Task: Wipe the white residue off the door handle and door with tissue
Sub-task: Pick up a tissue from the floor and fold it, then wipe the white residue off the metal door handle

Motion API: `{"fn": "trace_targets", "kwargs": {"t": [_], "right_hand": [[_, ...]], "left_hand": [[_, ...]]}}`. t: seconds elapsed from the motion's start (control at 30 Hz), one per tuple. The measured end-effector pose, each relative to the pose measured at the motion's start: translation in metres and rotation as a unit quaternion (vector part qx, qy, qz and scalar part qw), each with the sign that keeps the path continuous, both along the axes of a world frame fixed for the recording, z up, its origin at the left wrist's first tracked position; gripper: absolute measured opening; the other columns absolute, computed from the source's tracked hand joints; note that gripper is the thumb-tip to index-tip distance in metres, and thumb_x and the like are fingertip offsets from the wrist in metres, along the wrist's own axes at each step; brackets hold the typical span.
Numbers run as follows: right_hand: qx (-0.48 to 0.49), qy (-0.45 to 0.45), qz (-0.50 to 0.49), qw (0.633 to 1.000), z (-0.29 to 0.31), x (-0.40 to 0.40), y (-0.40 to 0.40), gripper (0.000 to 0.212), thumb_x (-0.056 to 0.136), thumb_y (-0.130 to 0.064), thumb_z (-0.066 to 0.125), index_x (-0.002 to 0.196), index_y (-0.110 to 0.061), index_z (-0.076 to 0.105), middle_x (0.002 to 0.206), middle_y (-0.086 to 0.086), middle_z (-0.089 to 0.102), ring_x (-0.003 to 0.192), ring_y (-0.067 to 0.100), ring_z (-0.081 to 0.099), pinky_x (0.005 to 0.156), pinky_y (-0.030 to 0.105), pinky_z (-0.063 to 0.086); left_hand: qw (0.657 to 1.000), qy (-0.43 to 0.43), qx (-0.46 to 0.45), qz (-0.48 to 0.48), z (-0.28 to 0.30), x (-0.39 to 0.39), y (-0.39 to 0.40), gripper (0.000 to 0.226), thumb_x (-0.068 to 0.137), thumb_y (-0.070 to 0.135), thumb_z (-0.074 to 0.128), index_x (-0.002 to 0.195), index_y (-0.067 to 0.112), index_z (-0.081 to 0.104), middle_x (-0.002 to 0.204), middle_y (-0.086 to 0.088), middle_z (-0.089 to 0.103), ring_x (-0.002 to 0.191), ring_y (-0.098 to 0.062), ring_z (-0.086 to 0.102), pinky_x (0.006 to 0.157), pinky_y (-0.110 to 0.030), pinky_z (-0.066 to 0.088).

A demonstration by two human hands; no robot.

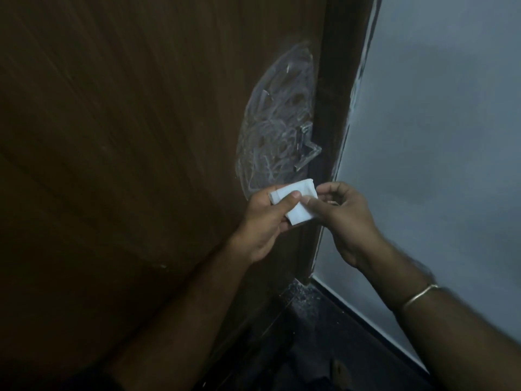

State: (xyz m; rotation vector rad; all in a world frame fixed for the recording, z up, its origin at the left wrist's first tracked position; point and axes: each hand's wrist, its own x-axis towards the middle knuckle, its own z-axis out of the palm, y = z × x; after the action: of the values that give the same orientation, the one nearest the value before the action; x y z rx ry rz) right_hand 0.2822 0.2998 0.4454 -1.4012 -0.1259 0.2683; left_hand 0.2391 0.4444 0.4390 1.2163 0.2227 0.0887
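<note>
A brown wooden door (127, 136) fills the left of the view. A large oval patch of white residue (276, 128) with scribbled streaks covers it near the right edge. The door handle (306, 148), also coated white, juts out at the patch's lower right. Just below the patch, a folded white tissue (296, 201) is held between both hands. My left hand (265, 221) grips its left end with thumb on top. My right hand (346, 218) pinches its right side with thumb and fingers. Neither hand touches the door.
The dark door frame (335, 108) runs beside the handle. A pale grey wall (437, 150) stands to the right with a dark skirting (366, 325) along the dark floor (310, 348). A thin bangle (420, 294) sits on my right wrist.
</note>
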Motion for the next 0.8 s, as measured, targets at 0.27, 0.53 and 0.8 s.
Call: {"fn": "trace_targets", "kwargs": {"t": [0.27,0.53,0.8], "right_hand": [[0.042,0.095,0.137,0.985,-0.026,0.058,-0.003,0.025,0.084,-0.016,0.073,0.108,-0.007,0.071,0.101,0.010,0.076,0.095,0.025,0.073,0.068,0.027,0.058],[0.054,0.178,0.206,0.961,-0.043,0.118,-0.011,0.036,0.082,-0.018,0.072,0.115,-0.007,0.068,0.109,0.010,0.074,0.100,0.027,0.072,0.080,0.036,0.060],[0.022,0.226,0.184,0.956,-0.054,0.161,-0.011,0.016,0.096,-0.011,0.059,0.108,-0.008,0.067,0.108,0.015,0.071,0.094,0.028,0.069,0.061,0.031,0.059]], "left_hand": [[0.995,0.055,0.044,0.068,-0.012,0.038,0.000,0.023,0.091,0.014,0.066,0.113,0.008,0.067,0.105,-0.009,0.073,0.096,-0.022,0.072,0.081,-0.040,0.060],[0.972,0.136,0.096,0.163,-0.023,0.083,-0.020,0.035,0.085,0.017,0.073,0.118,0.011,0.065,0.113,-0.008,0.069,0.103,-0.024,0.068,0.087,-0.046,0.059],[0.958,0.153,0.091,0.227,-0.035,0.116,-0.031,0.015,0.088,0.019,0.070,0.103,0.017,0.068,0.107,-0.006,0.071,0.098,-0.021,0.070,0.079,-0.037,0.061]]}}
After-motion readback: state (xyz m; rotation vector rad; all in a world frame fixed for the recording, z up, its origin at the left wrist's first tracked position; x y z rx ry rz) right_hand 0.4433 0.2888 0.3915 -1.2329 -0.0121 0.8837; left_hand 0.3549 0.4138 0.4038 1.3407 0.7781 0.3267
